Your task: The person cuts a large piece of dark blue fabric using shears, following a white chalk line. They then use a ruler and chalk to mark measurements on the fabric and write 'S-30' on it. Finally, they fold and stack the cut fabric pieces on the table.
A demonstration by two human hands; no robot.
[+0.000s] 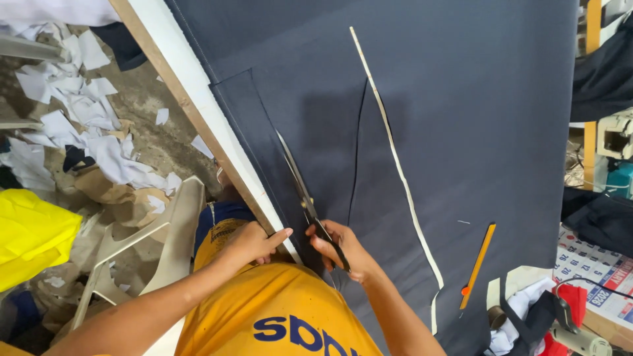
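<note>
A large dark navy cloth (461, 99) covers the cutting table. My right hand (343, 247) grips black-handled scissors (303, 191), whose long blades point away from me along a cut in the cloth near its left edge. My left hand (254, 240) rests on the table's near edge and presses the narrow navy strip (254, 125) beside the blades. A thin white tape (402, 178) runs in a long line across the cloth to the right of the scissors.
An orange ruler-like stick (478, 264) lies on the cloth at the right. The table's wooden edge (191, 105) runs diagonally. White cloth scraps (79, 112), a yellow bag (33, 234) and a white plastic chair (165, 244) are on the floor at left. A calendar (593, 270) lies at right.
</note>
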